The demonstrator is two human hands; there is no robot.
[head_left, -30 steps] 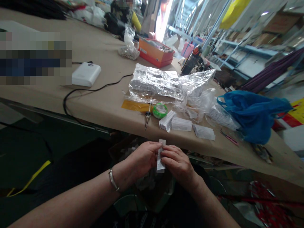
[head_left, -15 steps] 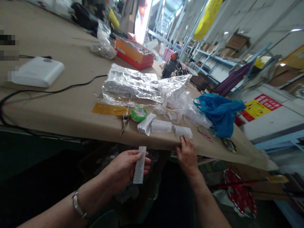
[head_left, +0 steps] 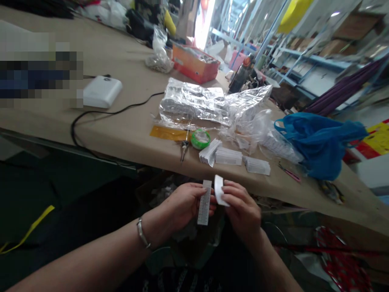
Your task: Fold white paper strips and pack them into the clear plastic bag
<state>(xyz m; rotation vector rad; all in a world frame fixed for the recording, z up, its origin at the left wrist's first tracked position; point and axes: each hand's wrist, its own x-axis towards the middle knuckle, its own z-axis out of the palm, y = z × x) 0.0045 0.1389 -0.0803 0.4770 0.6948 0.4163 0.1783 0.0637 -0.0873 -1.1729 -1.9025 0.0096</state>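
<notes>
Between the thumb and fingers of my left hand (head_left: 190, 202) is a narrow white printed label (head_left: 204, 205), its lines of small text facing me. My right hand (head_left: 241, 205) pinches another white label (head_left: 219, 190), slightly curved, just right of the first one. Both hands are in front of the table's near edge. Beyond them on the table lie a fanned stack of labels (head_left: 210, 152), a middle stack (head_left: 228, 156) and a right-hand stack (head_left: 257, 165). A green tape roll (head_left: 200, 139) sits left of the stacks.
Small snips (head_left: 183, 150) lie beside an amber strip (head_left: 167, 133). Clear plastic packaging (head_left: 194, 103) and a blue bag (head_left: 322, 142) sit behind and right. A black cable (head_left: 121, 110) curves over the table edge. Farther back stand a white box (head_left: 103, 92) and an orange-red box (head_left: 194, 64).
My right hand has left the right-hand stack and come back beside my left hand with a label in its fingers. The camera view has shifted left.
</notes>
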